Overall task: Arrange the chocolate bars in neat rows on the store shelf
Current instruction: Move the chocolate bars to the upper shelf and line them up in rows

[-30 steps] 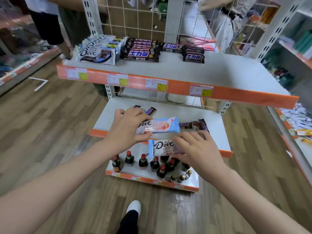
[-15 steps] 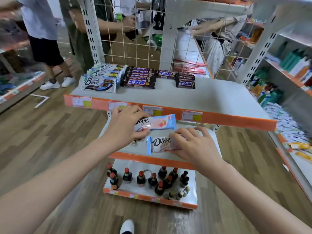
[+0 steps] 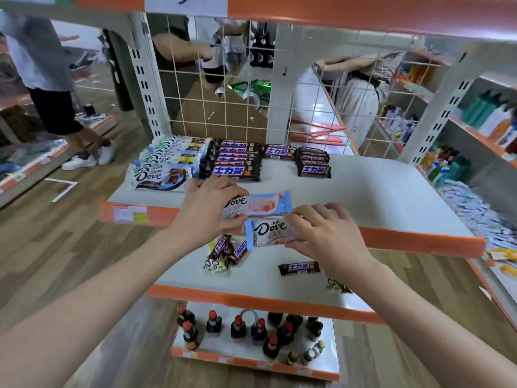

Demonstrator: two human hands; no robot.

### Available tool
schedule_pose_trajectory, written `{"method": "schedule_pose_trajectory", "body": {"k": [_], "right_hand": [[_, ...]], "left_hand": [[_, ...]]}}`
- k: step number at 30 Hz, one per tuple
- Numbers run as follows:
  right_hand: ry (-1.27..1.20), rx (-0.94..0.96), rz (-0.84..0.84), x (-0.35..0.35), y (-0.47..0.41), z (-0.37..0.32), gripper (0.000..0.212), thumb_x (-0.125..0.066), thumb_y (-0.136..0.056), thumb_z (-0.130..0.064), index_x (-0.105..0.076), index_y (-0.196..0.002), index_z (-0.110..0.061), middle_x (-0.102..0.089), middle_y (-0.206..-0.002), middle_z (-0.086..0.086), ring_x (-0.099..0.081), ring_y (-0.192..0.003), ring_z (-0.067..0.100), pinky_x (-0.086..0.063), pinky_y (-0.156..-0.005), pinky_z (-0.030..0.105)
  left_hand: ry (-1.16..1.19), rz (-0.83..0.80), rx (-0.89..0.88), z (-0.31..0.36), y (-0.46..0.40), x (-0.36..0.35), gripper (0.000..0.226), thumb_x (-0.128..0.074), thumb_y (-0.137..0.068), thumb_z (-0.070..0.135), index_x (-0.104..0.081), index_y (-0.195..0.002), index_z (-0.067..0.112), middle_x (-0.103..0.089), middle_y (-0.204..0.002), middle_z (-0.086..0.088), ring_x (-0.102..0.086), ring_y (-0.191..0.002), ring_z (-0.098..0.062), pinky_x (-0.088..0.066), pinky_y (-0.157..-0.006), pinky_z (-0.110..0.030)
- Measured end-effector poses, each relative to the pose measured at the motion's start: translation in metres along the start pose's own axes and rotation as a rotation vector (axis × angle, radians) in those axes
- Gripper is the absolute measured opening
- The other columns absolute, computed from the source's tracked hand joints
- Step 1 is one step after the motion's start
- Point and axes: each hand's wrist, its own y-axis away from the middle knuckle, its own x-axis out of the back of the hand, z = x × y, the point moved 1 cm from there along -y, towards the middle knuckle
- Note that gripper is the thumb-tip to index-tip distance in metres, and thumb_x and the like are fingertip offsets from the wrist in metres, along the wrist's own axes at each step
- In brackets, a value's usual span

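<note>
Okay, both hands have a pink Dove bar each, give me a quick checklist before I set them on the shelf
1. Left hand grips its pink Dove bar: ok.
2. Right hand grips the other Dove bar: ok.
3. Free space on the upper shelf right of the Snickers stacks: ok.
4. Existing Dove row neat: ok.
5. Bars facing label up: ok.
6. Loose bars below cleared: not ok.

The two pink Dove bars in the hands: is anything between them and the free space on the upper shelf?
Nothing visible. The left hand and right hand hold pink Dove bars at the shelf's front edge; bare white surface lies beyond, right of the Snickers rows.
</note>
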Motion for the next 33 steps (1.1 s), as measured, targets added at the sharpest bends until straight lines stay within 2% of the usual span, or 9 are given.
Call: {"method": "schedule_pose_trajectory", "body": {"k": [2,4,8,13,16,20,24,28,33], "right_hand": [[0.006,-0.017,0.006,-0.008,-0.013,0.006,0.036,-0.065,-0.073,-0.051,-0.068,-0.092,-0.02,-0.067,-0.09,-0.003,-0.063,-0.076,0.021,-0.048,-0.074,0.037],[0.034,-0.025,0.022,-0.015,-0.027,0.01,0.032,-0.068,-0.071,-0.046,-0.069,-0.089,-0.019,-0.068,-0.089,-0.003,-0.063,-0.073,0.02,-0.047,-0.075,0.036],[0.036,-0.041,0.025,-0.027,-0.052,0.017,0.033,-0.064,-0.067,-0.044,-0.071,-0.088,-0.019,-0.069,-0.088,-0.003,-0.066,-0.073,0.021,-0.05,-0.072,0.035],[0.077,-0.016,0.019,-0.043,-0.072,0.026,0.044,-0.078,-0.061,-0.051,-0.07,-0.091,-0.02,-0.067,-0.09,-0.004,-0.065,-0.076,0.018,-0.048,-0.073,0.033],[0.121,-0.014,0.012,-0.052,-0.083,0.029,0.046,-0.076,-0.062,-0.056,-0.068,-0.092,-0.021,-0.066,-0.09,-0.005,-0.064,-0.077,0.017,-0.041,-0.076,0.034],[0.109,-0.013,-0.019,-0.061,-0.097,0.028,0.045,-0.073,-0.066,-0.056,-0.067,-0.091,-0.02,-0.066,-0.09,-0.004,-0.064,-0.077,0.019,-0.047,-0.074,0.034],[0.064,-0.006,-0.047,-0.066,-0.113,0.02,0.043,-0.073,-0.066,-0.054,-0.067,-0.091,-0.019,-0.066,-0.09,-0.003,-0.064,-0.077,0.02,-0.047,-0.074,0.036],[0.008,-0.014,-0.074,-0.072,-0.128,0.01,0.044,-0.072,-0.067,-0.052,-0.067,-0.094,-0.018,-0.065,-0.092,-0.003,-0.063,-0.079,0.021,-0.048,-0.076,0.037],[-0.039,-0.005,-0.053,-0.08,-0.145,-0.009,0.042,-0.056,-0.075,-0.054,-0.067,-0.094,-0.017,-0.065,-0.091,-0.003,-0.062,-0.079,0.02,-0.046,-0.074,0.035]], "left_hand": [[-0.009,0.002,0.011,-0.011,-0.013,-0.001,0.044,-0.073,-0.072,0.034,-0.064,-0.114,0.023,-0.06,-0.11,0.002,-0.051,-0.107,-0.022,-0.018,-0.076,-0.032],[-0.02,-0.009,0.027,-0.021,-0.025,-0.001,0.045,-0.072,-0.072,0.033,-0.063,-0.115,0.025,-0.058,-0.111,0.003,-0.05,-0.108,-0.021,-0.022,-0.08,-0.036],[-0.008,0.013,0.018,-0.04,-0.044,-0.002,0.042,-0.073,-0.071,0.032,-0.065,-0.112,0.025,-0.06,-0.108,0.003,-0.052,-0.106,-0.022,-0.025,-0.084,-0.039],[-0.021,0.019,-0.005,-0.063,-0.064,-0.003,0.043,-0.077,-0.07,0.032,-0.065,-0.111,0.025,-0.061,-0.108,0.002,-0.054,-0.103,-0.024,-0.024,-0.081,-0.038],[-0.016,0.021,-0.018,-0.076,-0.073,-0.006,0.044,-0.078,-0.069,0.033,-0.065,-0.111,0.025,-0.061,-0.108,0.002,-0.053,-0.104,-0.024,-0.019,-0.081,-0.033],[-0.032,0.01,-0.017,-0.089,-0.081,-0.006,0.046,-0.077,-0.07,0.034,-0.064,-0.113,0.027,-0.061,-0.111,0.003,-0.053,-0.106,-0.023,-0.022,-0.084,-0.036],[-0.036,-0.043,0.023,-0.103,-0.081,-0.002,0.048,-0.074,-0.074,0.037,-0.061,-0.119,0.028,-0.057,-0.119,0.004,-0.048,-0.114,-0.02,-0.022,-0.091,-0.037],[-0.055,-0.059,0.037,-0.12,-0.073,0.003,0.046,-0.071,-0.076,0.038,-0.06,-0.119,0.029,-0.056,-0.12,0.005,-0.047,-0.115,-0.019,-0.021,-0.088,-0.035],[-0.07,-0.05,0.044,-0.145,-0.059,0.011,0.042,-0.076,-0.072,0.034,-0.065,-0.112,0.027,-0.061,-0.113,0.001,-0.054,-0.108,-0.025,-0.027,-0.083,-0.04]]}}
